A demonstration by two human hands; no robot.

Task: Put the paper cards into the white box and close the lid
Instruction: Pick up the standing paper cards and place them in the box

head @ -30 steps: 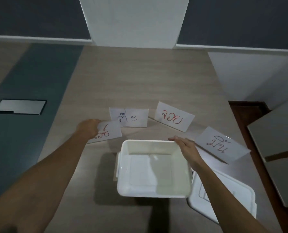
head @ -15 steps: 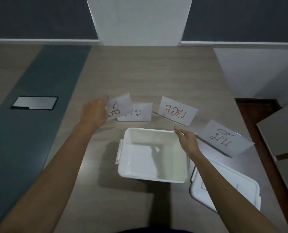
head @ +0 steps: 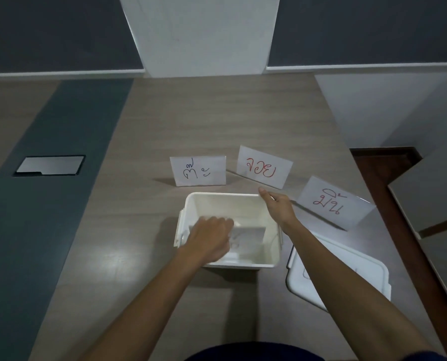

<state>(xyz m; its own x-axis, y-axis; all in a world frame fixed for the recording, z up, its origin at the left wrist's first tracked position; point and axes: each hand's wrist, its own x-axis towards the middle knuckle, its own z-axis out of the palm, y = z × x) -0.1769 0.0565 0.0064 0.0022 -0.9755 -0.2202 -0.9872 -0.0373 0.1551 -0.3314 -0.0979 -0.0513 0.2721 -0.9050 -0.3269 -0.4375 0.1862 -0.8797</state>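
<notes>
First card is going into the open box, near desk centre: left hand reaches inside, fingers on it, grip unclear. Right hand pinches the far rim. Next, probably, the three cards standing just behind; lid lies right, room ample.

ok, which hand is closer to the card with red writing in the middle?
Right. The right hand sits on the white box far rim, just below that card; the left hand is down inside the box.
</notes>
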